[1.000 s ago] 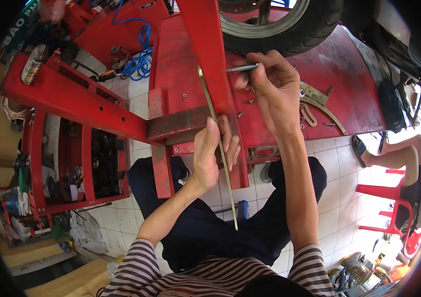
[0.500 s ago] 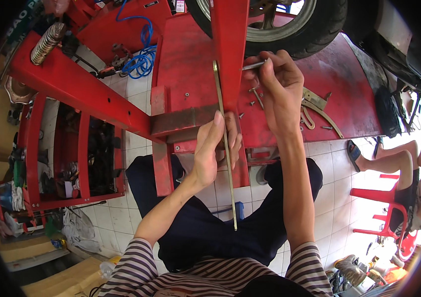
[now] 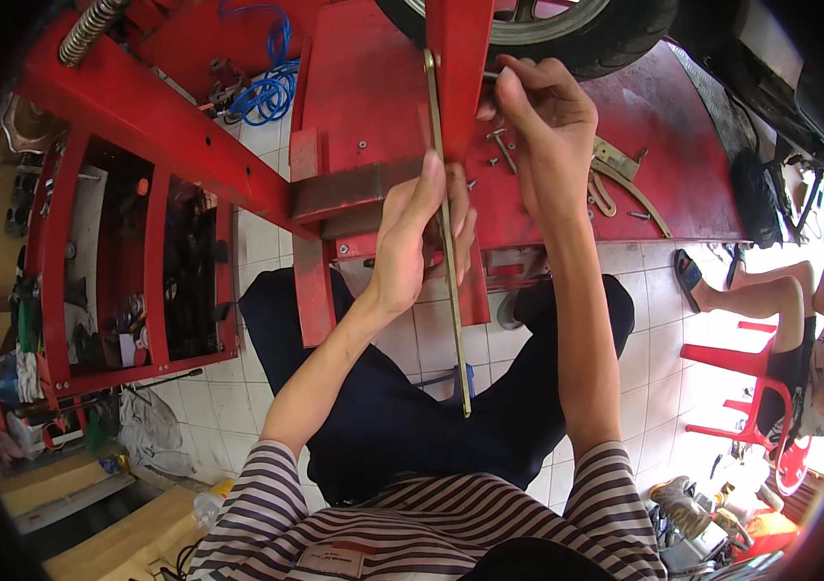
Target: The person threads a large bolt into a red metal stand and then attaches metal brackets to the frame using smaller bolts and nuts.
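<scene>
Grips a long brass-coloured bar (image 3: 450, 281) in the left hand (image 3: 402, 242), with the thumb along the left side, the fingers curled round from the right and the grasp closed down to the thickness of the bar. Aligns the bar roughly lengthwise with a red post (image 3: 458, 82), upper end beside the left edge of the post, lower end above the dark trousers (image 3: 402, 416). Pinches a short grey rod (image 3: 492, 75) between thumb and forefinger of the right hand (image 3: 552, 121), with a narrow opening and the other fingers loosely bent. Points the rod at the right side of the post; contact at the tip not discernible. Faces a red bench (image 3: 354, 87) with a dark tyre (image 3: 615, 58) at the far side. Shows loose bolts (image 3: 506, 153) and a curved brass-coloured plate (image 3: 615, 158) on the bench near the right hand. Includes, at left, a red beam (image 3: 160, 116), a coiled blue hose (image 3: 266, 97) and an open red rack (image 3: 158, 261); at right, a red chair (image 3: 727, 359) with a seated person (image 3: 785, 298).
</scene>
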`<state>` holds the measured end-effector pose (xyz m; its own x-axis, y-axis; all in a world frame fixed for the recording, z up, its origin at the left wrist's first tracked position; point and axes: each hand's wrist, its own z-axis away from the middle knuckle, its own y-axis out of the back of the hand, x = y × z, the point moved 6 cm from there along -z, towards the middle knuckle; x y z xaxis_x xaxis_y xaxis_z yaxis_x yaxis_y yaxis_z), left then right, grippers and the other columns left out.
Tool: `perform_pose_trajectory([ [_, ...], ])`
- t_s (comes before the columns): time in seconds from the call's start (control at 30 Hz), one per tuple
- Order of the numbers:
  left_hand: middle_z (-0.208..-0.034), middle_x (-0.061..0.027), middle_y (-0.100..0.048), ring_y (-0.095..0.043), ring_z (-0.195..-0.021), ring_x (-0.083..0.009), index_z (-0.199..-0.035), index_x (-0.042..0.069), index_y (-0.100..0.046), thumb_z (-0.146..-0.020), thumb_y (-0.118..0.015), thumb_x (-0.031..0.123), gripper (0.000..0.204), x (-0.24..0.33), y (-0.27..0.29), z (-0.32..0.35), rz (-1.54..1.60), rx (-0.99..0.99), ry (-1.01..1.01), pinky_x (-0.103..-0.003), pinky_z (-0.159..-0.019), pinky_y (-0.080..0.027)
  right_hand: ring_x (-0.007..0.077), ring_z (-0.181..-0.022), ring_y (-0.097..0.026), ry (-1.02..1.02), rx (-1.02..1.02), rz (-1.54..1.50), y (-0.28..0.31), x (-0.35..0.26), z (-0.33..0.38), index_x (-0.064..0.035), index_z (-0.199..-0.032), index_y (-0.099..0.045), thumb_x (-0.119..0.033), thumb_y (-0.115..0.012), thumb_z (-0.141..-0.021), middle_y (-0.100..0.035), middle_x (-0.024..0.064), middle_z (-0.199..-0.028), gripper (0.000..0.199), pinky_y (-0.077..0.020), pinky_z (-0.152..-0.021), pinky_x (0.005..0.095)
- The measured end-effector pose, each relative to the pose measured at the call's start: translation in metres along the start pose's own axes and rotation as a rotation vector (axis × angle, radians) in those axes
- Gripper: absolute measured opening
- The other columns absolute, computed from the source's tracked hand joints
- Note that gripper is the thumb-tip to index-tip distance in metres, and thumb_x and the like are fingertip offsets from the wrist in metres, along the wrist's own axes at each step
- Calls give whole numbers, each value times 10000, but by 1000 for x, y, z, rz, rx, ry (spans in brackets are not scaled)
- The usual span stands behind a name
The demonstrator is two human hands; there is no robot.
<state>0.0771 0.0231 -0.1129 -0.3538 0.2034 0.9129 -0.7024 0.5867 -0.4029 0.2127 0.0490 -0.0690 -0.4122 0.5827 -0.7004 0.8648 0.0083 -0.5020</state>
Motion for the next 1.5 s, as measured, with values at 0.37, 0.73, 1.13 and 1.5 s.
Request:
perform_pose_trajectory([
  [0.37,-418,-64,-401,-394,-293,-142,-701,100,-374,-1021,-197,579,602,-5,-3,-1,-34,-27,-15,-244,-317,-329,38,-617,-555,-7,115,306,13,5,4,-11,-993,-671,-99,-694,-912,-662,13,-814,122,-402,-529,164],
  [0.73,-427,-45,-369,-373,-303,-136,-686,98,-375,-1017,-219,587,611,-6,1,-3,-30,-10,-32,-252,-334,-329,74,-647,-560,38,109,337,19,3,5,29,-1107,-663,-64,-668,-920,-665,35,-854,208,-422,-592,191],
  [1.13,-468,-5,-360,-375,-345,-96,-669,101,-380,-1021,-316,557,580,-6,1,-1,45,24,-61,-237,-357,-307,62,-647,-475,94,59,385,-9,-9,9,51,-1155,-624,-100,-583,-980,-573,5,-763,235,-366,-584,216],
  [1.5,-504,10,-378,-393,-389,-82,-655,106,-388,-1021,-346,546,574,-9,6,1,10,13,-157,-245,-363,-310,59,-652,-468,71,45,428,-12,-8,13,30,-1036,-610,-112,-555,-996,-548,-1,-784,157,-360,-587,209],
])
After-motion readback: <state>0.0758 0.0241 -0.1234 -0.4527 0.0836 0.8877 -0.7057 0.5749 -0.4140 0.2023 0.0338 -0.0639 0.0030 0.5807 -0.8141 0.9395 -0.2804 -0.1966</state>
